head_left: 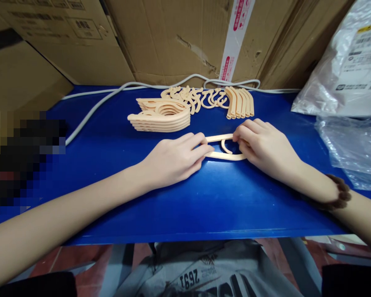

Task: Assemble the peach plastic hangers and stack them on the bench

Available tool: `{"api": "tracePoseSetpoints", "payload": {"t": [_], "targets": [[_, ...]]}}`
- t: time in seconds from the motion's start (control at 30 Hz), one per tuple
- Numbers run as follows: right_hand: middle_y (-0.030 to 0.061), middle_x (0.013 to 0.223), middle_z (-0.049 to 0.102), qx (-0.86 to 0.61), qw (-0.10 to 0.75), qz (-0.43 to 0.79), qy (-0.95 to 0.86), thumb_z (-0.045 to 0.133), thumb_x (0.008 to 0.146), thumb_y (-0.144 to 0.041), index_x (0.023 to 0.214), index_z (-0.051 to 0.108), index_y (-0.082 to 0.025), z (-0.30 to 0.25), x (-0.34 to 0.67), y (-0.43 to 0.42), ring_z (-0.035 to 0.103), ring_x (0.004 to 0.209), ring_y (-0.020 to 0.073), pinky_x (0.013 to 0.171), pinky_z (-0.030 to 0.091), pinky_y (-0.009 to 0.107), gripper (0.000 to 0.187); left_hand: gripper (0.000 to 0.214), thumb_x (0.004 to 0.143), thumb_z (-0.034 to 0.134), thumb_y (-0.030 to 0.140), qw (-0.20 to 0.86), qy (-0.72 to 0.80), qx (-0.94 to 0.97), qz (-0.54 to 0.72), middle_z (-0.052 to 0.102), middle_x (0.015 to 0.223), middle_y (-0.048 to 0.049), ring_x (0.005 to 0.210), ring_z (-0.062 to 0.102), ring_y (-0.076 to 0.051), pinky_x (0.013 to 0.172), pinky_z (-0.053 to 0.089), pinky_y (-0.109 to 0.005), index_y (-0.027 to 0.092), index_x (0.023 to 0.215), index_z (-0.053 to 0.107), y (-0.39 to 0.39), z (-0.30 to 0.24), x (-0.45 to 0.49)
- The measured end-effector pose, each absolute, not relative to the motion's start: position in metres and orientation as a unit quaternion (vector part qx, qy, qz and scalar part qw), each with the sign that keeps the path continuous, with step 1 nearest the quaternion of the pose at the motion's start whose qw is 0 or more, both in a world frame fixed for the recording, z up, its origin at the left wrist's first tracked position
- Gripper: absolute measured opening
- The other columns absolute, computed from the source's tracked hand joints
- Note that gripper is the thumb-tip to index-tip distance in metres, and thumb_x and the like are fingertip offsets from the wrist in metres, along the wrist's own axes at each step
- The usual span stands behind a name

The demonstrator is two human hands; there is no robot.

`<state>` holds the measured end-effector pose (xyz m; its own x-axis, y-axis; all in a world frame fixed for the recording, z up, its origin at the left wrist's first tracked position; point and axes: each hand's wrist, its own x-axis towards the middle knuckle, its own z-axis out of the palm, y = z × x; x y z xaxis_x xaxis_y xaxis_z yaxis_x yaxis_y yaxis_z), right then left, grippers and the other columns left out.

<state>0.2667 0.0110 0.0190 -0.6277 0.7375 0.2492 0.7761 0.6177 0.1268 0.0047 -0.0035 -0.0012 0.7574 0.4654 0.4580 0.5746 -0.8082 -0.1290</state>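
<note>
A peach plastic hanger piece (225, 147) with a hook inside it lies on the blue table (185, 206) between my hands. My left hand (173, 159) pinches its left end with curled fingers. My right hand (262, 144) grips its right end, fingers closed over it. Just beyond lie a stack of curved peach hanger bodies (160, 115), a row of loose hooks (200, 98) and a bundle of curved bars (239, 103).
Cardboard boxes (173, 37) wall off the back of the table. A white cable (99, 105) runs along the back edge and off to the left. Clear plastic bags (352, 140) sit at the right. A blurred patch covers the left edge.
</note>
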Motion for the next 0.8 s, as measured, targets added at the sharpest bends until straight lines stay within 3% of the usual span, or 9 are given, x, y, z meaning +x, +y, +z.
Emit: {"api": "tracePoseSetpoints", "payload": {"t": [0.23,0.8], "targets": [[0.0097,0.094,0.066,-0.436,0.086,-0.119,-0.888,0.046,0.094,-0.015,0.094,0.061,-0.018,0.0177,0.2684,0.0105,0.055,0.084,0.0235,0.076,0.041,0.034,0.015,0.015,0.103,0.052,0.021,0.134,-0.285,-0.926,-0.208,0.071,0.107,-0.0001,0.093,0.067,-0.018,0.066,0.047,-0.030,0.019,0.110,0.064,-0.0021,-0.0024,0.0058],[0.0092,0.095,0.065,-0.451,0.070,-0.114,-0.883,0.048,0.094,-0.015,0.093,0.062,-0.018,0.0180,0.2683,0.0108,0.056,0.083,0.0233,0.076,0.040,0.035,0.015,0.015,0.104,0.051,0.022,0.126,-0.282,-0.929,-0.202,0.072,0.106,0.0003,0.094,0.067,-0.017,0.065,0.046,-0.029,0.019,0.107,0.065,-0.0017,-0.0034,0.0047]]}}
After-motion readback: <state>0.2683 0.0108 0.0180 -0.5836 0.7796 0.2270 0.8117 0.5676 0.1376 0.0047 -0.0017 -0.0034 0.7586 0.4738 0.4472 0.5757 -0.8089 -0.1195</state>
